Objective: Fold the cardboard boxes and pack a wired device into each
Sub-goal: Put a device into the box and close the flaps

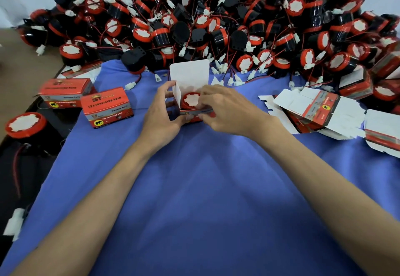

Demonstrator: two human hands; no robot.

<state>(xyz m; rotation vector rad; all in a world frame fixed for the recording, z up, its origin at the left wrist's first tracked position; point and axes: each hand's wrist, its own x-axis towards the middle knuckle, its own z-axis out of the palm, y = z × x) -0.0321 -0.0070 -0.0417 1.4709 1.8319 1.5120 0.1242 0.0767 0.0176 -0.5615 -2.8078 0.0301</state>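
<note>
An open red-and-white cardboard box [190, 74] stands on the blue cloth [194, 189], its white lid flap upright at the back. Inside it lies a red-rimmed black wired device [191, 100] with a white centre. My left hand [161, 111] grips the box's left side, with fingers on the left side flap. My right hand [225, 109] holds the right side of the box, its fingers curled over the rim by the device. A large heap of the same wired devices [216, 20] fills the back of the table.
Two closed red boxes [107, 107] [65, 91] sit at the left. A stack of flat unfolded boxes [320, 111] lies at the right. One loose device [26, 125] stands at the far left, off the cloth. White connectors trail onto the cloth behind the open box.
</note>
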